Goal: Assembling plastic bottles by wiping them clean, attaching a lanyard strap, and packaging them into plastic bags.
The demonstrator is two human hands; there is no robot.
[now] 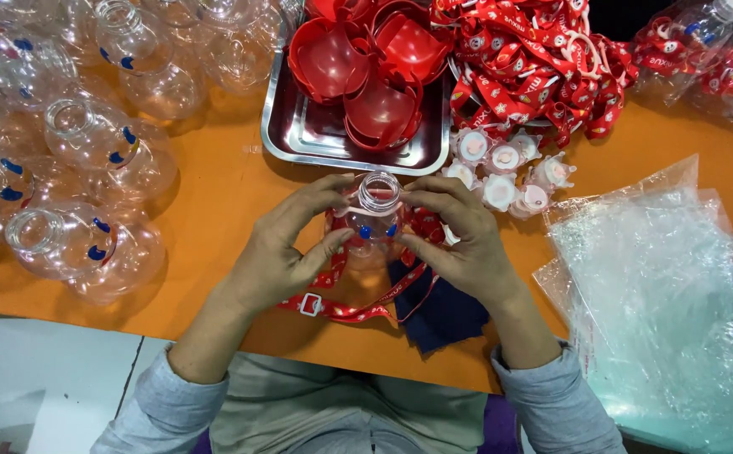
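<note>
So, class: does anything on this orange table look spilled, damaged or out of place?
Nothing looks damaged or spilled. Both hands hold a clear bottle; only the red straps lie in a tangled heap beside the metal tray.

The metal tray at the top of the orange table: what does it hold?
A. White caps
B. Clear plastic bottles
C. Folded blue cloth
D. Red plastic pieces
D: the metal tray holds a heap of red plastic pieces; the clear plastic bottles lie on the table to its left, the white caps lie on the table to its right, and the blue cloth is under the right hand.
</note>
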